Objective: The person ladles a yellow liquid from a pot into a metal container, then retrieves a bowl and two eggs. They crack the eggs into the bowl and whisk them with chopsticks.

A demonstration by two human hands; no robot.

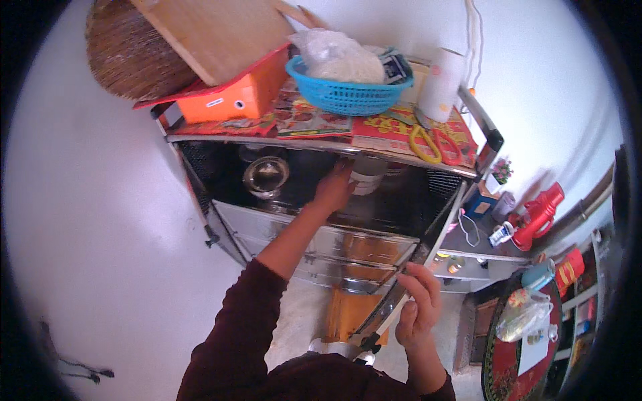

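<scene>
My left hand (334,188) reaches into the dark shelf under the top of a metal rack. Its fingers are at the left side of a whitish tub (367,175); blur and shade hide whether they grip it. To the left of that hand stands a shiny metal bowl (266,176). My right hand (420,301) is raised at the rack's right front post, fingers apart and curled, holding nothing. Above, on the rack's top, lie scissors (426,144) with yellow and red handles.
The rack's top holds an orange box (225,103), a wooden board (220,35), a blue plastic basket (346,95) with a white bag, and a paper roll (441,85). At right are a red thermos (537,216) and a round table (506,373) bearing a plastic bag.
</scene>
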